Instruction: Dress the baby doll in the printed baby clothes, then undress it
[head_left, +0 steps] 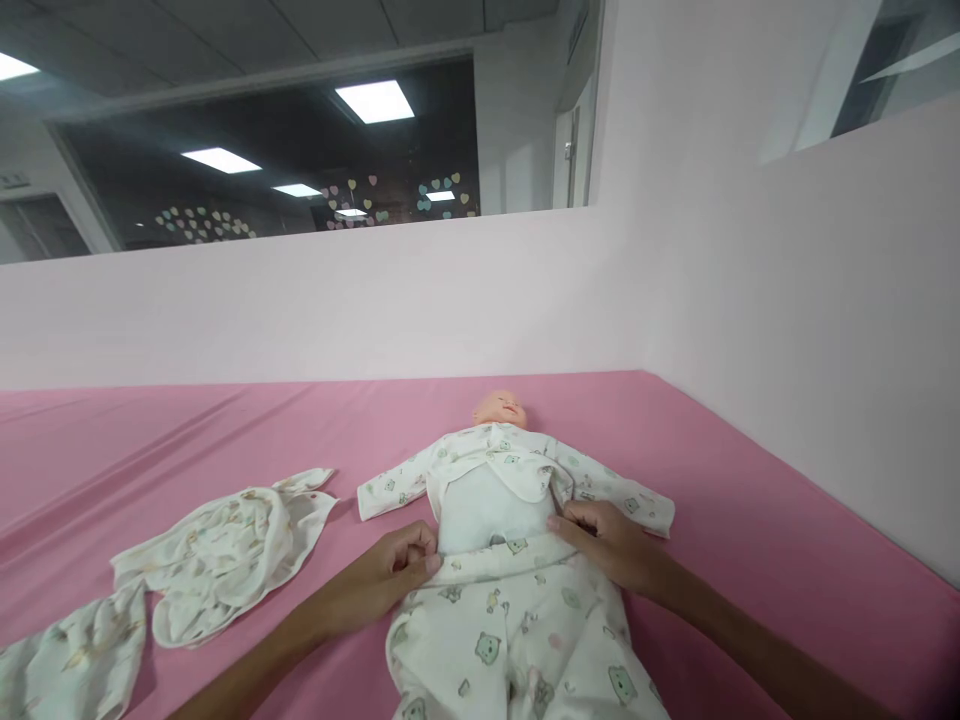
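A baby doll [501, 408] lies on its back, head toward the wall, in a white patterned top [517, 462] whose front is raised, baring a pale torso. White pants with bear prints [487, 630] cover its lower body, with a wide waistband across the belly. My left hand [409, 562] pinches the waistband's left end, fingers curled. At the other end, my right hand [589, 530] has thumb and fingers closed on the waistband's edge, close to the top's open flap.
Crumpled white patterned clothing [225, 555] lies left of the doll on the pink sheet [720, 520]. Another patterned cloth [75, 655] is at the lower left. A white wall [337, 310] with windows stands behind and to the right.
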Motion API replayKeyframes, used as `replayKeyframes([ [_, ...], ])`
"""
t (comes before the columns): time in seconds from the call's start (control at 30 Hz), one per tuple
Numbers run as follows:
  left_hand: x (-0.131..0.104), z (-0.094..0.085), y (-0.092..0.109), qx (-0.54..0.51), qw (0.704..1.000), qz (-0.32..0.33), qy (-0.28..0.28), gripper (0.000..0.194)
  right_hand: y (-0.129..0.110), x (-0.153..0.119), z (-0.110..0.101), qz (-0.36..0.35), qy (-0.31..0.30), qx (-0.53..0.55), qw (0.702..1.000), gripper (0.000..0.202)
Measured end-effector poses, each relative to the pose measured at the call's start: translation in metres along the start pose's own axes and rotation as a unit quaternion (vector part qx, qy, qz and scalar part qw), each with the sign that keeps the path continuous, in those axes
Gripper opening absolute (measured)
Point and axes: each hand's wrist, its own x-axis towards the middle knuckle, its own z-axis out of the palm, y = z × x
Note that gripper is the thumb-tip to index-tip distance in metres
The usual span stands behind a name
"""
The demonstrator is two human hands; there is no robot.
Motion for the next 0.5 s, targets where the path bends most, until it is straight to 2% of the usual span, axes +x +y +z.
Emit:
replayKeyframes([
  [0.1,0.013,-0.003,-0.003,0.03,0.993,0.006,0.116,0.04,0.003,0.005,0.005,-0.031,0.067,-0.044,0.996,0.046],
  [0.2,0.031,-0.005,0.003,0.069,0.972,0.012,0.225,0.041,0.004,0.006,0.007,-0.036,0.094,-0.051,0.994,0.043],
  [0.33,0.06,-0.003,0.011,0.101,0.955,0.025,0.276,0.041,0.003,0.013,0.005,-0.024,0.116,-0.024,0.993,0.044],
  [0.5,0.081,0.001,0.009,0.095,0.94,0.037,0.325,0.042,0.001,0.028,0.009,-0.003,0.19,0.005,0.982,0.044],
])
